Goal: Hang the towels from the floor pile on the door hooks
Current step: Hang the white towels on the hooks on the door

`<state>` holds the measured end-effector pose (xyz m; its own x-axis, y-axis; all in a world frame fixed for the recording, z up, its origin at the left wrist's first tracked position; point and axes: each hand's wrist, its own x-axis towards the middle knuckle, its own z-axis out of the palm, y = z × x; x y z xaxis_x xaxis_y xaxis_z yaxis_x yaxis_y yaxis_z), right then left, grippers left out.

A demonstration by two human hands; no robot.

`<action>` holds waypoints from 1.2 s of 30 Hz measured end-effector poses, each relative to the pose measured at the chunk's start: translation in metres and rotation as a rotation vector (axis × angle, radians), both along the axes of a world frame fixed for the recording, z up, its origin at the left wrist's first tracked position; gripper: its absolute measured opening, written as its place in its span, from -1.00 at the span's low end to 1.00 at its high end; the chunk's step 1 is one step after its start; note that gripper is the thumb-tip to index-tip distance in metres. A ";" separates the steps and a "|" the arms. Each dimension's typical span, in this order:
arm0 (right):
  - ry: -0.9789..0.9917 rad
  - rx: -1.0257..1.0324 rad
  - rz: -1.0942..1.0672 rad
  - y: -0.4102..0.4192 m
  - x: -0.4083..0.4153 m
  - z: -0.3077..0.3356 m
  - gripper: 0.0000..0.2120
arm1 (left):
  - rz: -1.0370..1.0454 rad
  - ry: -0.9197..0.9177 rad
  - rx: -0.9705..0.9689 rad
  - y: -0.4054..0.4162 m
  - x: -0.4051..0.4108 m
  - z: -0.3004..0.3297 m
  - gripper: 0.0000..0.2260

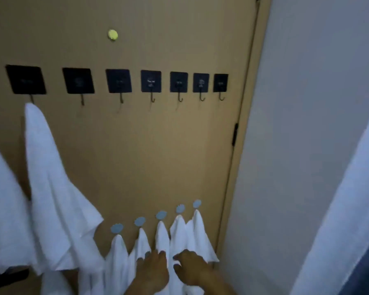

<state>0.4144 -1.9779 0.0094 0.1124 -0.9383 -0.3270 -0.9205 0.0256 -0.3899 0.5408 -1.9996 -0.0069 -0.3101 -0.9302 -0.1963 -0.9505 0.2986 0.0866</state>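
A tan door [136,158] carries an upper row of several black square hooks [150,81]. A large white towel [51,188] hangs from the leftmost one; the others are bare. A lower row of several grey round hooks [161,215] each holds a small white towel [197,233]. My left hand [152,270] rests with spread fingers on the middle small towels. My right hand [190,267] touches the small towels at the right with loosely bent fingers. The floor pile is out of view.
A yellow round knob [112,35] sits high on the door. The door frame and a black hinge [234,135] lie to the right, then a grey wall [307,103]. More white cloth hangs at the left edge [2,209] and right edge [349,209].
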 end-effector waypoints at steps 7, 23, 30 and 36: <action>0.095 -0.057 -0.462 0.181 -0.201 -0.019 -0.51 | -0.476 0.092 -0.006 0.132 -0.212 0.007 -0.57; 0.003 0.099 -1.131 0.485 -0.396 -0.110 -0.47 | -1.103 0.093 0.166 0.361 -0.464 -0.075 -0.72; -0.009 0.320 -1.195 0.540 -0.461 -0.158 -0.58 | -1.113 -0.024 0.409 0.393 -0.547 -0.137 -0.68; -0.150 0.481 -1.359 0.575 -0.507 -0.185 -0.54 | -1.148 -0.105 0.505 0.417 -0.605 -0.169 -0.67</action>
<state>-0.0925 -1.4027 -0.1760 -0.6976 -0.1507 -0.7005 -0.0310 0.9831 -0.1806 -0.0639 -1.5826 -0.1759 -0.8504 0.0509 -0.5236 -0.1741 0.9119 0.3716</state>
